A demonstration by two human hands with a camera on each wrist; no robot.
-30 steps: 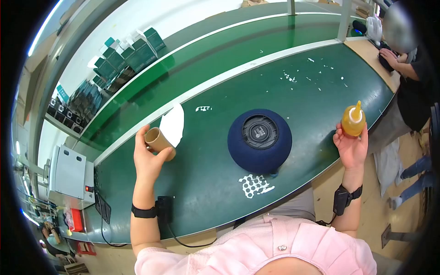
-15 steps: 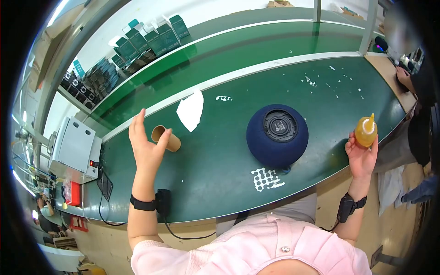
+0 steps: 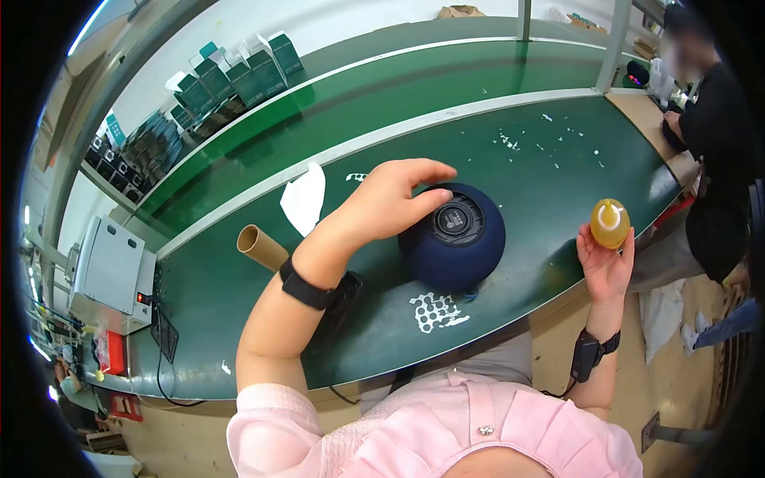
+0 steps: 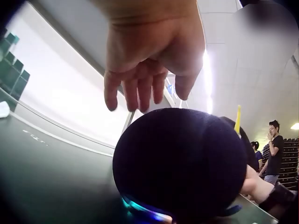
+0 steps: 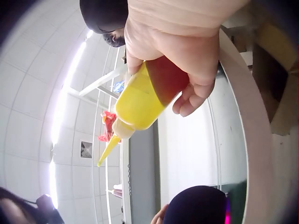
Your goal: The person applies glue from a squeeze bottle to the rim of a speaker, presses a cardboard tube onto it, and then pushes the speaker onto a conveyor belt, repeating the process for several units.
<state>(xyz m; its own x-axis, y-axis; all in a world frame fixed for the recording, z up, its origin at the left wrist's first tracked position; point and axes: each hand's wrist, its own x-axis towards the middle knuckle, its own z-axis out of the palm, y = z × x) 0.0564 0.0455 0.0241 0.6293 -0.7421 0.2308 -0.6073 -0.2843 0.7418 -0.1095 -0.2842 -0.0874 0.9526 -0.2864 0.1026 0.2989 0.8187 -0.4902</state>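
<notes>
A round dark-blue speaker (image 3: pixel 454 263) sits on the green table with its black ringed base facing up. My left hand (image 3: pixel 390 199) reaches over its left upper side, fingers spread and loosely bent, holding nothing. In the left wrist view those fingers hang just above the speaker (image 4: pixel 180 158), which glows with coloured light low down. Over the table's right edge, my right hand (image 3: pixel 607 267) grips a squeeze bottle (image 3: pixel 610 227) of yellow liquid with a pointed nozzle. The right wrist view shows the bottle (image 5: pixel 140 109) tilted, nozzle down-left, fingers and thumb around its body.
A cardboard tube (image 3: pixel 263 248) and a white paper sheet (image 3: pixel 304 201) lie left of the speaker. Perforated white scrap (image 3: pixel 436 312) is near the front edge. A grey machine (image 3: pixel 115 275) stands far left, green boxes (image 3: pixel 256 70) at the back. Another person (image 3: pixel 713 151) works at right.
My left hand has let go of the cardboard tube, leaving it on the table, and moved right to the speaker. The right hand keeps the bottle, its nozzle now tipped more toward the camera.
</notes>
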